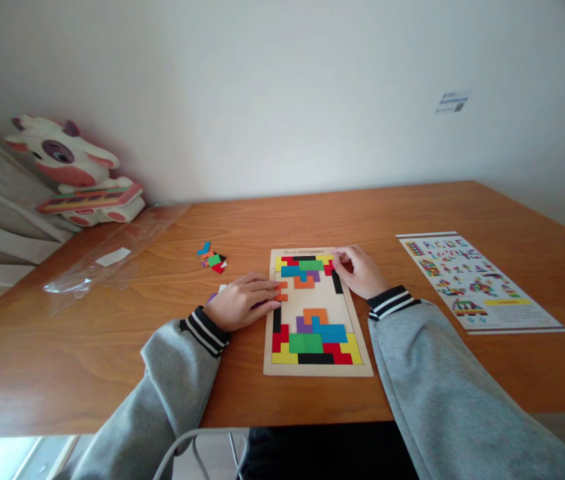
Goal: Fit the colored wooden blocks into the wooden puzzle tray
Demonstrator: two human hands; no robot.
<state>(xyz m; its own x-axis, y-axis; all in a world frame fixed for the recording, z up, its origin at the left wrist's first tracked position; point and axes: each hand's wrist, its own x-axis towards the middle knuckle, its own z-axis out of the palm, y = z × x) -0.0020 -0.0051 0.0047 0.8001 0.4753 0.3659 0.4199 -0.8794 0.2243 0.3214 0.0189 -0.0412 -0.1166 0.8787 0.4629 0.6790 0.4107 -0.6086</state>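
- Wooden puzzle tray (357, 363), pale and rectangular, lies flat on the brown table (112, 347) straight ahead of me, its long side running away from my seat.
- Coloured block pieces fill the tray's near end and far end; the strip between them shows bare wood apart from a few orange pieces.
- My left hand (245, 301) rests palm down at the tray's left edge, fingers stretched flat and loosely together, their tips on an orange piece (281, 291) sitting just inside the rim.
- I cannot tell whether that hand pinches the piece or only presses on it.
- My right hand (360, 271) sits at the tray's far right corner, fingers curled in, fingertips touching a red piece (329, 268) beside the black strip along the right rim.
- Both grey sleeves with black-and-white striped cuffs frame the tray on either side.
- Left of the tray, near my left hand, a small heap of loose pieces (213, 259) lies on the table: blue, green, red, orange.
- Farther left, a crumpled clear plastic bag (112, 263) lies flat, and a cow-shaped toy (75, 170) stands against the wall.
- Well apart on the right, a printed pattern sheet (477, 283) lies flat on the table.
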